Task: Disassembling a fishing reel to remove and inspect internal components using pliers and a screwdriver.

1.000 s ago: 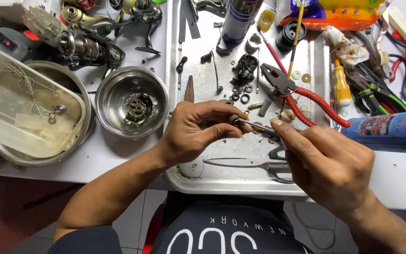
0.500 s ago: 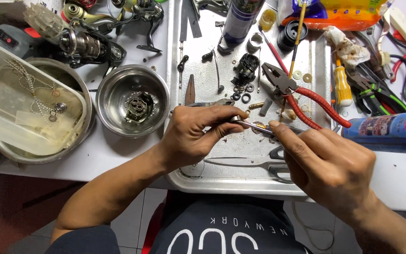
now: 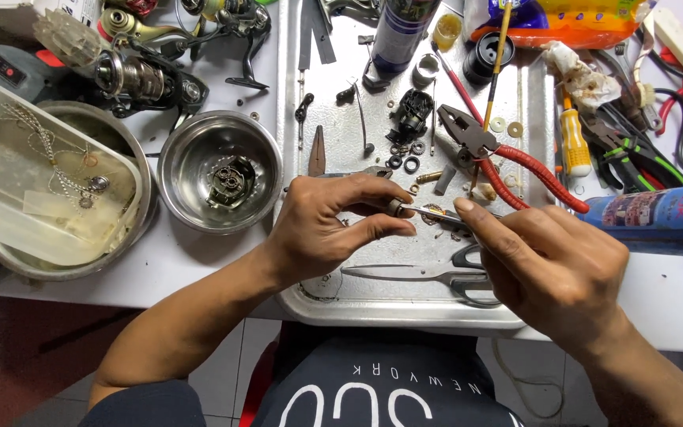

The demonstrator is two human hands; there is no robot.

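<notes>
My left hand [image 3: 333, 225] pinches a small cylindrical metal part [image 3: 398, 208] between thumb and fingers over a metal tray [image 3: 405, 312]. My right hand [image 3: 555, 269] holds thin metal tweezers [image 3: 436, 212] whose tips reach that part. Both hands hover low over the tray's near half, almost touching. Scissors [image 3: 420, 274] lie on the tray just below them. Small washers and rings [image 3: 405, 162] lie scattered beyond the hands.
Red-handled pliers [image 3: 507, 162] lie on the tray to the right. A steel bowl [image 3: 187, 186] holding a reel part stands to the left, beside a clear plastic container [image 3: 41, 198]. A blue spray can [image 3: 658, 217] lies at right. Fishing reels [image 3: 144, 75], screwdrivers and cutters crowd the back.
The hands have barely shifted; the tweezers and small part stay together, with my left fingers slightly readjusted around the part.
</notes>
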